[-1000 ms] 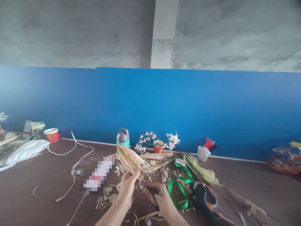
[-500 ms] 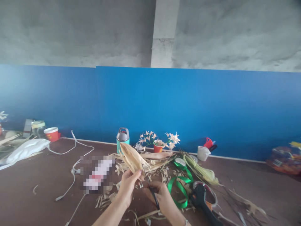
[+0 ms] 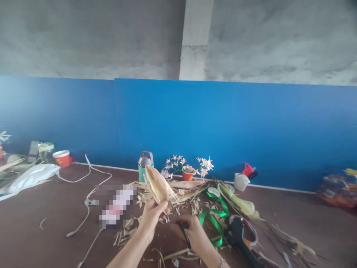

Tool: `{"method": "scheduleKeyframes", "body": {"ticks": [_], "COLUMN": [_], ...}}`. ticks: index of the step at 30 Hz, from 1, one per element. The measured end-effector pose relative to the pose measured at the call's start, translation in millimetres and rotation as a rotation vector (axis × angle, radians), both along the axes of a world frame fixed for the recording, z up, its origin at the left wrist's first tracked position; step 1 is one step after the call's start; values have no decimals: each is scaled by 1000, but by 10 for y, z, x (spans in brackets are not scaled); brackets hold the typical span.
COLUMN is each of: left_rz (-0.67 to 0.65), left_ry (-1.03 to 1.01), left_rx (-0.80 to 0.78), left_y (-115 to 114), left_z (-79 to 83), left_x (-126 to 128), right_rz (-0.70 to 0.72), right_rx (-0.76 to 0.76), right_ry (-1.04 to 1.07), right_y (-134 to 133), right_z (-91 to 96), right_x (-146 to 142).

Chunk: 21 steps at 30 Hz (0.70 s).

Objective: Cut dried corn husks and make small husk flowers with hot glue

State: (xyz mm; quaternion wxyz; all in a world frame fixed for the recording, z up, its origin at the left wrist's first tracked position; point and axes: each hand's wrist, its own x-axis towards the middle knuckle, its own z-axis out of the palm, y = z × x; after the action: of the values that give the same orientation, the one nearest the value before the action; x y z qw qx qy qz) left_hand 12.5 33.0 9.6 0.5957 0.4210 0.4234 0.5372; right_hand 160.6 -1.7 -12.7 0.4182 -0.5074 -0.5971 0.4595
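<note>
A dry, pale tan corn husk (image 3: pixel 159 183) stands tilted up in my left hand (image 3: pixel 151 218), its lower end pinched between thumb and fingers. My right hand (image 3: pixel 192 231) is closed around a pair of dark scissors (image 3: pixel 182 227). Their blades point up and to the left, meeting the husk's lower right edge just beside my left thumb. Whether the blades are parted is too fine to make out. Beneath both hands, husk scraps (image 3: pixel 126 233) are strewn over the brown table (image 3: pixel 55 230).
Behind the hands stand a teal bottle (image 3: pixel 142 173) and a red pot (image 3: pixel 187 173) with husk flowers. Green ribbon (image 3: pixel 214 227), a black glue gun (image 3: pixel 238 238) and a pale green husk bundle (image 3: pixel 237 199) lie right. White cable (image 3: pixel 88 214) runs left. A blue partition (image 3: pixel 223 123) rises behind.
The husk has shifted slightly right and tilted a little more upright. My right hand and the scissors have moved slightly to the right. Other things stay in place.
</note>
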Motion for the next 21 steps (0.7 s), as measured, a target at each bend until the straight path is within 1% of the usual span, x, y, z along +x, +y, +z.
{"method": "scheduleKeyframes", "body": {"ticks": [4, 9, 14, 21], "left_rz": [-8, 7, 5, 10], "left_ry": [74, 118, 147, 210], "left_rx": [2, 21, 40, 77], "left_y": [-12, -25, -26, -16], "left_z": [61, 120, 135, 151], "left_x": [-11, -20, -36, -58], "right_rz": [-3, 9, 35, 39], "right_rx": [13, -5, 39, 1], "right_ry": [-54, -111, -135, -186], "right_y": [-1, -34, -22, -9], "right_z": [56, 135, 132, 150], "right_x": [22, 40, 83, 129]}}
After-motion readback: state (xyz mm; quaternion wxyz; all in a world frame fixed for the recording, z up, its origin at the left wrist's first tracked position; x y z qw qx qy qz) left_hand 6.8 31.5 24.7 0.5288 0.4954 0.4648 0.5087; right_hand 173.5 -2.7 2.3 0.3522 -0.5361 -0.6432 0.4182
